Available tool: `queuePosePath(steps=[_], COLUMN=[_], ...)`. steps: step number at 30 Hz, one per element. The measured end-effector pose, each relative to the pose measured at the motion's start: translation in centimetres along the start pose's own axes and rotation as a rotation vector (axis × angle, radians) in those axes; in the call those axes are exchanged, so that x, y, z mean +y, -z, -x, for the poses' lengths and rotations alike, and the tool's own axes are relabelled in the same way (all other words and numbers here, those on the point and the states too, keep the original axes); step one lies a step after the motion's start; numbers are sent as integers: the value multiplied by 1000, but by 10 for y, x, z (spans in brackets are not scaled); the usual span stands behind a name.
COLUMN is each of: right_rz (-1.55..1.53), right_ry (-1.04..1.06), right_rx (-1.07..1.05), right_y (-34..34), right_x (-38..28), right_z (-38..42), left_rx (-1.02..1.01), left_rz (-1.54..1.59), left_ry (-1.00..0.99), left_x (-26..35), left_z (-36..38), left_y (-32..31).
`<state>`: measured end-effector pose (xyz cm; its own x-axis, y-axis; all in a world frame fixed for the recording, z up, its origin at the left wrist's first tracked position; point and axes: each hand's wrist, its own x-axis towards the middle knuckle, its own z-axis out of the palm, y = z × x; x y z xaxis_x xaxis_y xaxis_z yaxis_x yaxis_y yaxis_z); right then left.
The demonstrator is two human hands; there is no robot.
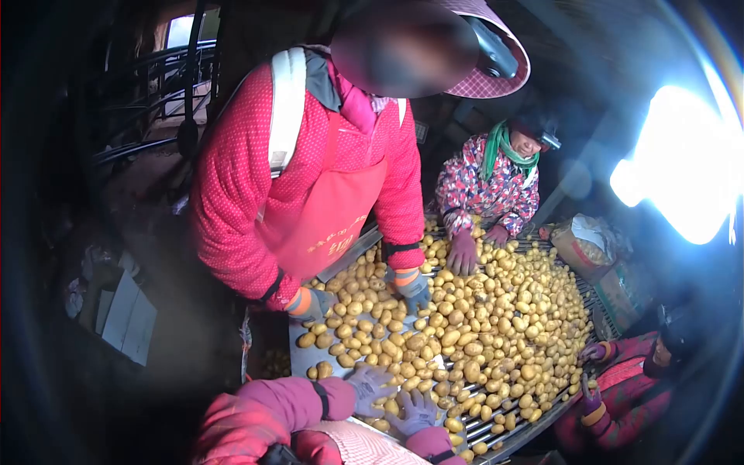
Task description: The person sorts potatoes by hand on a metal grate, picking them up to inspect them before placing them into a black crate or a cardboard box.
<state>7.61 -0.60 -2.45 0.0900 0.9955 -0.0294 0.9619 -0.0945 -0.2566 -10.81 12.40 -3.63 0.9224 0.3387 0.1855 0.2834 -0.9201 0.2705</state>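
Observation:
Yellow potatoes [496, 318] lie in a broad heap at the centre of the head view. My left hand [370, 387], in a grey-purple glove, reaches in from the lower left and lies over potatoes with its fingers spread. Close beside it is my right hand [416, 412], gloved alike, its fingers apart and resting among the potatoes. I see neither hand gripping anything; the palms are hidden. Both are near the lower edge of the heap, by a smooth grey plate [304, 358].
Opposite me, a co-worker's gloved hands [411, 291] touch potatoes. Another person's hands [463, 252] are at the far side, and a third person [620, 387] is at right. Metal bars [484, 428] show under the heap. Boxes [583, 246] stand at right; a bright lamp [682, 163] glares.

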Motion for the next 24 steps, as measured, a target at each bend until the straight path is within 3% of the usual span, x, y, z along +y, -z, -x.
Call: queuePosePath(steps=[1,2,5,7,10,15,17,19,21,24], right_rz=[35,52,4,-55,85,56,42,28,73,74], right_ry=[-3,50,36,21,53,101,103,105,133,131], right_rx=[-8,137,36,18,55,40,19,8,83,141], right_y=[-5,-9,-10,-2,-6,3,6,9,6,4], right_x=[4,4,12,7,16,14,15,16,16,10], right_z=[0,2,0,2,2,2,1,-2,0,2], left_rx=[-71,-143,-280,-234,-321,-269,-270,-212,12,-120], left_rz=[-54,-102,-62,-66,-149,-116,-127,-164,-150,-169], left_ry=[11,27,38,57,191,322,484,444,408,359], left_x=[8,14,3,-6,-12,-18,-26,-24,-6,10], left_z=[-4,-9,-10,-5,-4,1,6,18,38,52], left_y=[-4,-7,-12,-15,-7,1,3,5,-5,-15])
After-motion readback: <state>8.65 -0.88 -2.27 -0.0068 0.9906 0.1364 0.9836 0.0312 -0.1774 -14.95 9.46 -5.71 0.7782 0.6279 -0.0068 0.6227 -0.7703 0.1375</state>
